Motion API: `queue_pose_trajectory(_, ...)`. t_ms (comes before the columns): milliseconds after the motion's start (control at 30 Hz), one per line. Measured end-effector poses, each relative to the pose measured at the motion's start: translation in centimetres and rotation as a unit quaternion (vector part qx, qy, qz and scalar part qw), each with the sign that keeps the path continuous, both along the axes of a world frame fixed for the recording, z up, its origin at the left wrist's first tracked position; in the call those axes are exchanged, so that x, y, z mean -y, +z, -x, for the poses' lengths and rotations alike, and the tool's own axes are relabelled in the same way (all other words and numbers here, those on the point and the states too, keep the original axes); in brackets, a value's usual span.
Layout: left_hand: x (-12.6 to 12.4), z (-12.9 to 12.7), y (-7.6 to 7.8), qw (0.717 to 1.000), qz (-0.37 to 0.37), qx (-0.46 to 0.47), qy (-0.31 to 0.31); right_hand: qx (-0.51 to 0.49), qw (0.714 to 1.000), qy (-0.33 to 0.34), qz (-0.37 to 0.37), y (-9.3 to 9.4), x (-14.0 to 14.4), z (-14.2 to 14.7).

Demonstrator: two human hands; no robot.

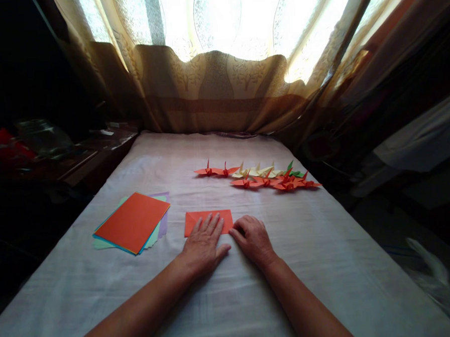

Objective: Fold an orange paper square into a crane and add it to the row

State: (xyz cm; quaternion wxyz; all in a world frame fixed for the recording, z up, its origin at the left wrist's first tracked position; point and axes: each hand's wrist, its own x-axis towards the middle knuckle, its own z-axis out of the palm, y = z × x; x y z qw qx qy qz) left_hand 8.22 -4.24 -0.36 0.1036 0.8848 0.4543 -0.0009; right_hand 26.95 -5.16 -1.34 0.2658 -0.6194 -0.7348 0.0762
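Observation:
A folded orange paper lies flat on the white cloth-covered table. My left hand rests palm down on it, fingers spread over its lower middle. My right hand is beside it, fingers curled, with the fingertips pressing at the paper's lower right corner. To the left lies a stack of coloured sheets with an orange sheet on top. Beyond the hands sits a group of folded paper cranes, mostly orange, some cream and green.
A patterned curtain hangs behind the table's far edge under a bright window. A dark side table with clutter stands at the left. The table's right edge drops to a dark floor area.

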Motion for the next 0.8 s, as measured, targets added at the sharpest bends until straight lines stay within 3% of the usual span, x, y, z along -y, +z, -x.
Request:
queue_pose_trajectory(333,0.4,6.6,0.8,0.998,-0.002,-0.038,0.04,-0.004,1.0,0.003,0.01,0.1,0.1,-0.3)
queue_pose_trajectory(500,0.7,6.6,1.4,0.997,0.001,-0.053,0.05,0.017,0.998,-0.02,-0.052,0.5,0.3,1.1)
queue_pose_trajectory(567,0.7,6.4,1.2,0.997,-0.009,-0.051,0.052,0.049,0.996,0.018,-0.067,0.7,0.4,2.9)
queue_pose_trajectory(700,0.7,6.6,0.5,0.997,-0.032,-0.043,0.053,0.102,0.984,0.145,0.033,0.8,0.3,6.5)
queue_pose_trajectory(800,0.7,6.7,0.3,0.997,-0.035,-0.05,0.056,0.103,0.974,0.171,0.102,1.0,0.4,7.1)
